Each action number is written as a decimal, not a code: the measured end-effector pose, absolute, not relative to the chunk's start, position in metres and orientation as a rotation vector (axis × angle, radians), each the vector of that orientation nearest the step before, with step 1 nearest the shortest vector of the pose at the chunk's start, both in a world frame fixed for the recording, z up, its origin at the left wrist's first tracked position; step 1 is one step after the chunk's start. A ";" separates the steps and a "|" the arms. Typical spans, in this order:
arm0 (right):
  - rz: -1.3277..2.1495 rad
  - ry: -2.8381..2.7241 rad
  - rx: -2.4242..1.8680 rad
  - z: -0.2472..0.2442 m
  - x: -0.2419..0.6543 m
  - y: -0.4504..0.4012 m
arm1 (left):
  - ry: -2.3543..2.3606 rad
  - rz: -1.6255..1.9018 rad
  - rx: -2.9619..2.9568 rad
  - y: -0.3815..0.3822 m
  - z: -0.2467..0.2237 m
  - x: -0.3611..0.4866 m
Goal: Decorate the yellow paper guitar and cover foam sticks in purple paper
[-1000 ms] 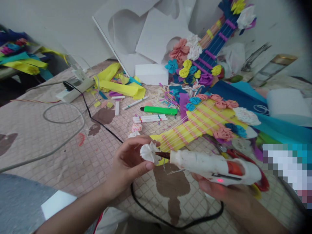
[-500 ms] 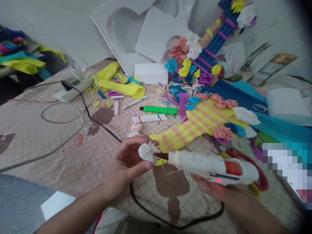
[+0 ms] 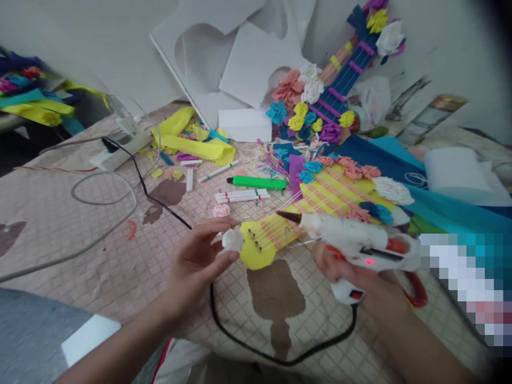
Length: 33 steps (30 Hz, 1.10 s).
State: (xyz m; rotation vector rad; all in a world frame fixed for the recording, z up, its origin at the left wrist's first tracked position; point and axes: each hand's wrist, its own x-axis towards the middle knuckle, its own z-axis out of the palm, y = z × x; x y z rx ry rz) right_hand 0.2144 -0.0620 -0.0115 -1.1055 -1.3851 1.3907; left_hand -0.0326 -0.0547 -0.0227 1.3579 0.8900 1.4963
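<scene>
White paper flower (image 3: 232, 239) is sitting in the L hand (image 3: 190, 258), pinched b/w thumb & fingers. The R hand (image 3: 352, 266) is gripping 1 white glue gun (image 3: 347, 233) by its handle; its dark nozzle (image 3: 289, 216) is pointing L-hand-ward, apart from the flower, & appearing over the neck of 1 yellow guitar (image 3: 276, 226). That guitar is lying on the table (image 3: 100, 213), beyond & b/w both hands, w/ its neck end showing just beside the flower. Below, b/w the hands, the black cord (image 3: 285, 364) is looping.

Risks, prob.: nozzle, if hot, could be burning the L hand if both hands are closing up carelessly; drips could be landing on the guitar if the trigger's being squeezed early; cord could be snagging on a wide reach; too hard a pinch could be crushing the flower.
</scene>
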 end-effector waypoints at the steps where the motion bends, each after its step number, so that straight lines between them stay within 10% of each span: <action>1: 1.401 -1.373 -1.060 -0.010 0.214 -0.059 | 0.914 1.488 1.412 -0.054 -0.023 -0.036; 33: 1.406 -1.299 -0.841 -0.012 0.215 -0.050 | 0.834 0.397 2.701 -0.014 -0.001 -0.061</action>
